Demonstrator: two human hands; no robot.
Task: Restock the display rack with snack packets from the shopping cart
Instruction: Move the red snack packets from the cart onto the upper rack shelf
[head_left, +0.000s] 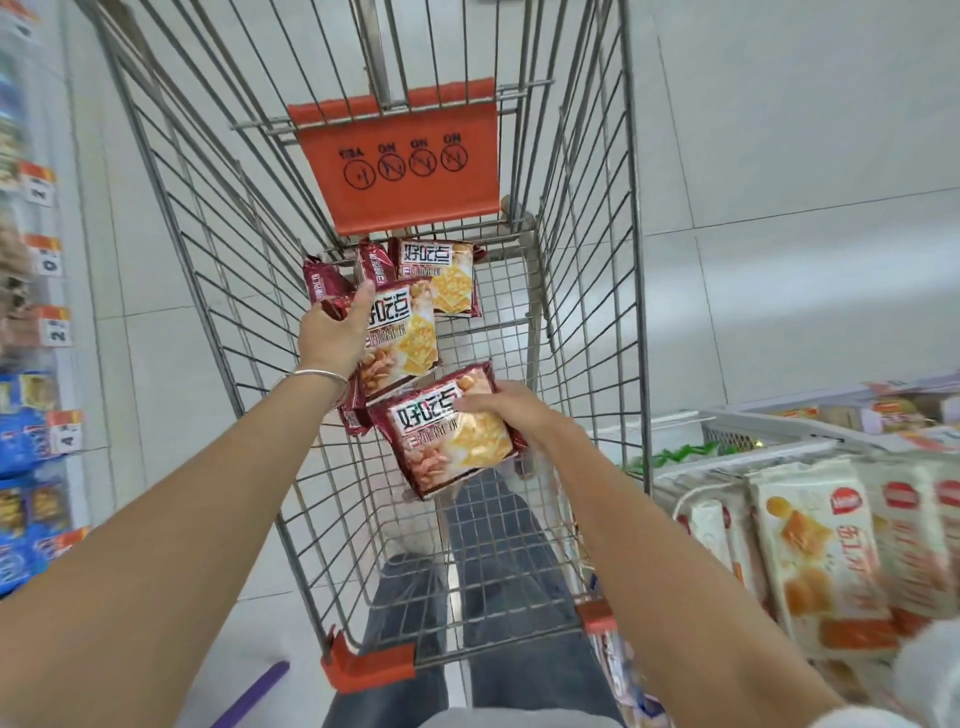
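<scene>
Two red snack packets sit inside our shopping cart (208, 260), faces up, long axes running toward its orange flap (400, 166): our left hand (332, 332) grips the farther packet (405, 332) by its left edge, our right hand (511, 410) holds the nearer packet (447, 441), fingers (478, 402) curled over its upper right edge.

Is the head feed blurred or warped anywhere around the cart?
Head view: the upper packet in the left hand and the lower packet in the right hand read sharp; the left shelves and the white packets at right are smeared; the wide lens bows the wires of the cart; lighting is flat, no glare.
</scene>
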